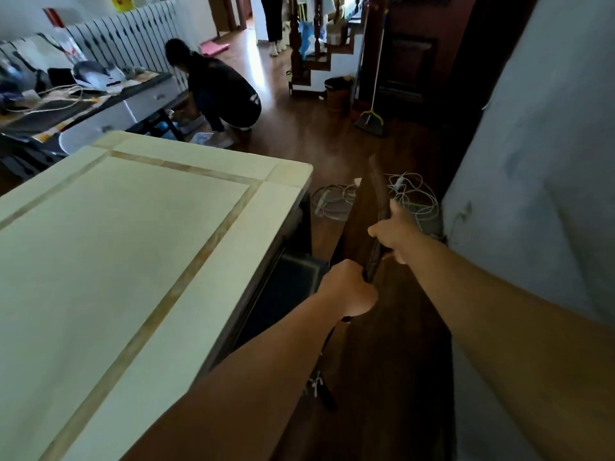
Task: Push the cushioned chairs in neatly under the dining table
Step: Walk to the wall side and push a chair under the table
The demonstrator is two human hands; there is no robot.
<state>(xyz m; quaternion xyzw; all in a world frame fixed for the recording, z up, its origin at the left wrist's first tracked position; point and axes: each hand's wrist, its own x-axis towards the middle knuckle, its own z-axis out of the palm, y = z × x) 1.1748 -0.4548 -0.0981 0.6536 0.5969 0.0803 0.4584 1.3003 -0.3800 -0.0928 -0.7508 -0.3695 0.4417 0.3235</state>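
Note:
A dark wooden chair stands at the right side of the dining table, which has a pale cream top with tan inlay strips. The chair's top rail runs away from me, and its dark cushioned seat sits partly under the table edge. My left hand is closed around the near end of the rail. My right hand grips the rail farther along. Both arms reach forward from the lower right.
A grey wall stands close on the right, leaving a narrow strip of dark wood floor. White cables lie tangled on the floor beyond the chair. A person crouches by a cluttered side table. A broom leans near the stairs.

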